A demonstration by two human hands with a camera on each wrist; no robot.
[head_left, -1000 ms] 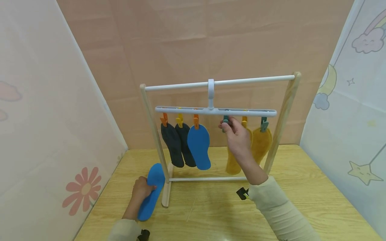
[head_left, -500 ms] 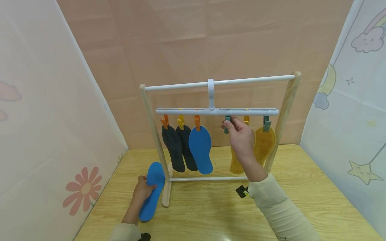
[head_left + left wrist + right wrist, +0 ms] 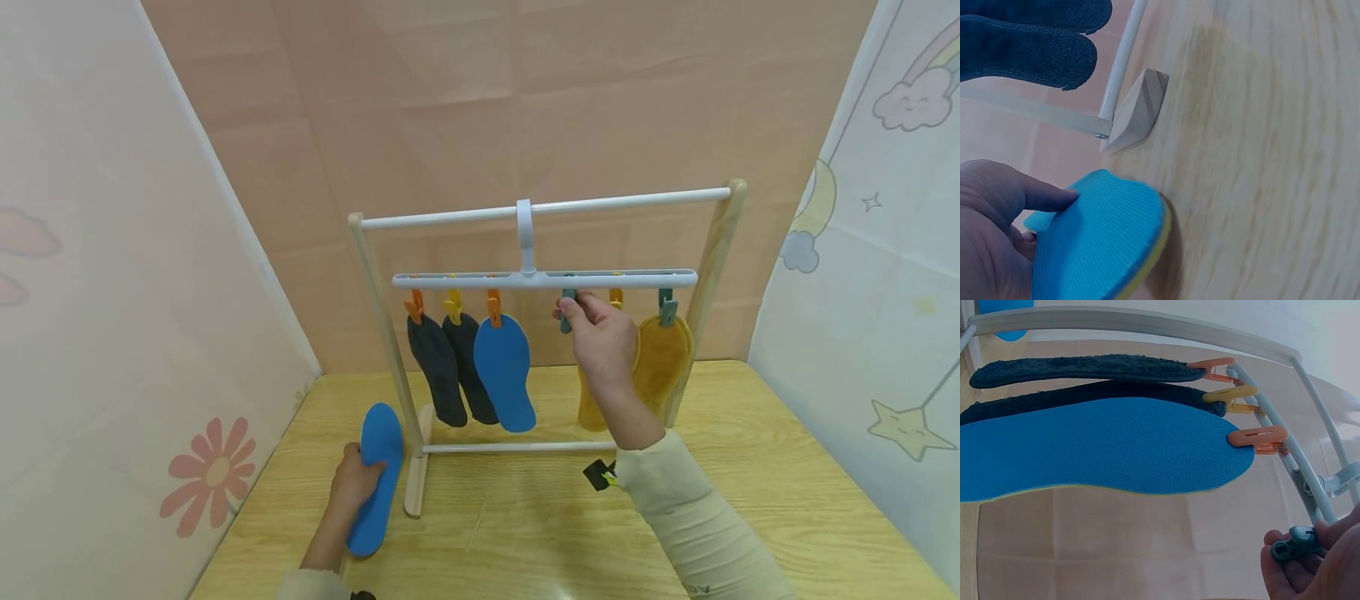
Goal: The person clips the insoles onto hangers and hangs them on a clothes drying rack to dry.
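Note:
My left hand (image 3: 356,483) (image 3: 997,231) grips a blue insole (image 3: 375,477) (image 3: 1100,247) that is partly lifted off the wooden table, beside the rack's left foot (image 3: 415,467). My right hand (image 3: 600,337) (image 3: 1316,559) pinches a teal clip (image 3: 567,310) (image 3: 1294,544) hanging from the white clip hanger (image 3: 543,279). Two dark insoles (image 3: 450,367) and another blue insole (image 3: 504,371) (image 3: 1104,453) hang from orange and yellow clips on the left. Two yellow insoles (image 3: 663,362) hang on the right, partly behind my right hand.
The hanger hooks onto the white top rail (image 3: 547,206) of a wooden-posted rack (image 3: 378,333) at the back of the table (image 3: 525,533). Patterned fabric walls close in on the left, back and right.
The hanger and its insoles have swung slightly to the right with my right hand on the teal clip. My left hand has raised the blue insole a little.

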